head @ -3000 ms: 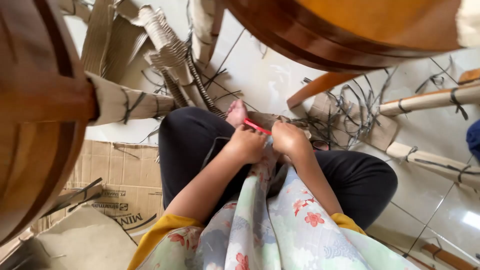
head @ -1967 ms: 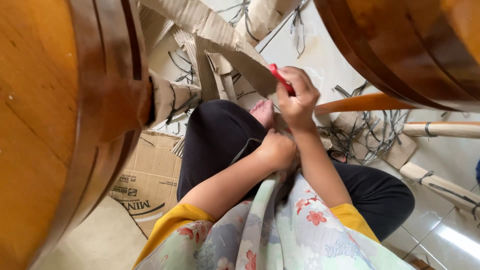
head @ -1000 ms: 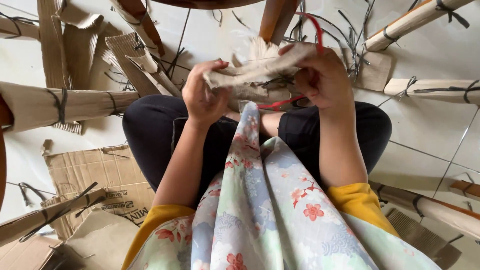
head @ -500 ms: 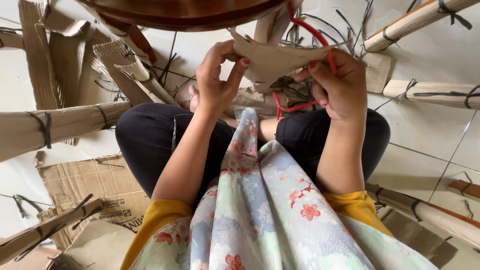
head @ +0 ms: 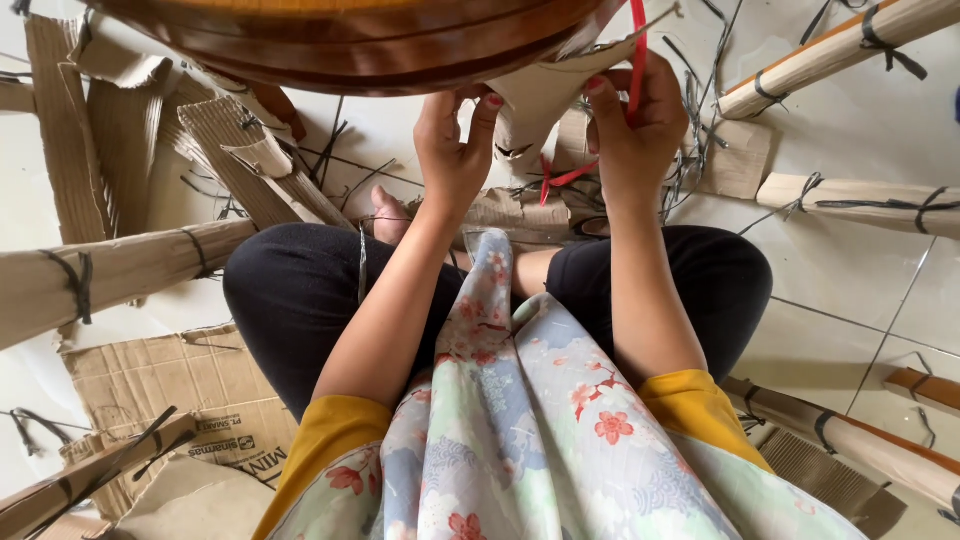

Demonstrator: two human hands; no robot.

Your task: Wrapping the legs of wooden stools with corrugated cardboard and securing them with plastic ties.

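White glossy floor tiles [head: 860,260], evenly lit, grout lines visible at right. Cardboard-wrapped poles [head: 110,275] tied with black straps lie left and right. Flattened cardboard box [head: 170,385] lower left, torn corrugated scraps [head: 230,140] upper left, cut black strap offcuts [head: 700,130] scattered at upper right.

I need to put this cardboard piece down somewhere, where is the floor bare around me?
Bare white tile lies to the right, between two strapped cardboard-wrapped legs. More free tile sits beside the right knee. Ahead, by the hands, cut straps and cardboard scraps crowd it; flattened cardboard covers the left.
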